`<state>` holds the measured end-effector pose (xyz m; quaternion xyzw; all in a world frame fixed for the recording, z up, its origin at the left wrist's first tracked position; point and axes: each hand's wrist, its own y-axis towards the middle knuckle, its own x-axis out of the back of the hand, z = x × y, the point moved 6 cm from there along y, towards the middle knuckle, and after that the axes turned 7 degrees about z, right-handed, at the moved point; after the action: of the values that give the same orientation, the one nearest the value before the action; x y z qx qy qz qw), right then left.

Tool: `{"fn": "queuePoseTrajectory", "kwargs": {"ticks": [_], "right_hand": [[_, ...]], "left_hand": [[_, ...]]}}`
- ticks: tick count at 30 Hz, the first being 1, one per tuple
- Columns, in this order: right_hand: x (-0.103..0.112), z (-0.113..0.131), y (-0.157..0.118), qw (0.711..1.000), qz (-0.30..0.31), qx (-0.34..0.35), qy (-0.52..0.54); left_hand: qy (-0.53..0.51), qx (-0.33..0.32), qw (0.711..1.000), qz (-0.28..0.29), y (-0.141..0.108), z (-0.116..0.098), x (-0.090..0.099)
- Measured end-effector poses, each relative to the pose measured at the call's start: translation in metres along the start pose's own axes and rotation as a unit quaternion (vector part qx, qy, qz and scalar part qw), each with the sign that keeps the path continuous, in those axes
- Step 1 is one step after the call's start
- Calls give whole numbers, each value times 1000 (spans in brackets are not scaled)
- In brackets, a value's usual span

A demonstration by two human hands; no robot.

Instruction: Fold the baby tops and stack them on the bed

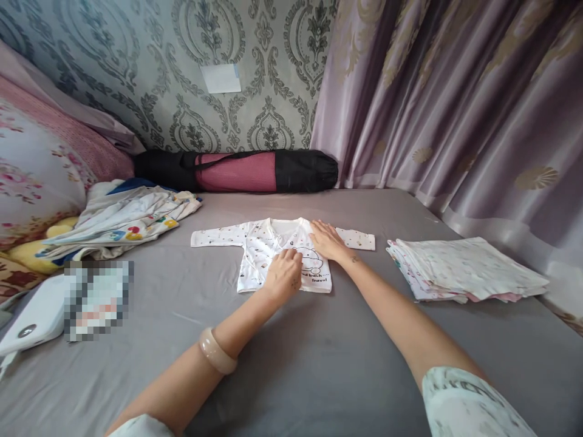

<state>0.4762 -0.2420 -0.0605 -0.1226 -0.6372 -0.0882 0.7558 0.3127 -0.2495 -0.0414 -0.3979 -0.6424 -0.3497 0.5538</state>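
A white long-sleeved baby shirt (257, 258) with small prints and a cartoon drawing lies flat, its sleeves spread to both sides. My left hand (285, 273) rests on the middle of its front with the fingers curled closed; the fingertips are turned down, so whether they pinch the cloth is hidden. Flat on the shirt's right shoulder, near the collar, lies my right hand (325, 240), fingers stretched out and holding nothing. Part of the cartoon print is covered by my left hand.
Grey sheet (319, 346) lies beneath. Folded cloths (473, 267) are stacked at right; rumpled baby clothes (132, 212) lie at left by a floral pillow (36, 158). A white power bank (43, 312) sits front left, and a black-and-pink rolled bag (237, 172) lines the wall.
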Motion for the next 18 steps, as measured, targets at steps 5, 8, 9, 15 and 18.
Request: {"fn": "queuePoseTrajectory", "kwargs": {"ticks": [5,8,9,15,18], "right_hand": [[-22,17,27,996,87,-10,32],[-28,14,33,996,78,-33,27],[-29,13,34,997,66,-37,20],[-35,11,34,999,10,-33,-11],[-32,9,37,999,23,-32,5]], "left_hand": [[16,71,997,-28,-11,48,-14],[14,119,993,-10,-18,65,-28],[13,129,992,1,-20,67,-33],[12,128,991,21,-27,66,-45],[-31,109,993,-17,-24,72,-31]]}}
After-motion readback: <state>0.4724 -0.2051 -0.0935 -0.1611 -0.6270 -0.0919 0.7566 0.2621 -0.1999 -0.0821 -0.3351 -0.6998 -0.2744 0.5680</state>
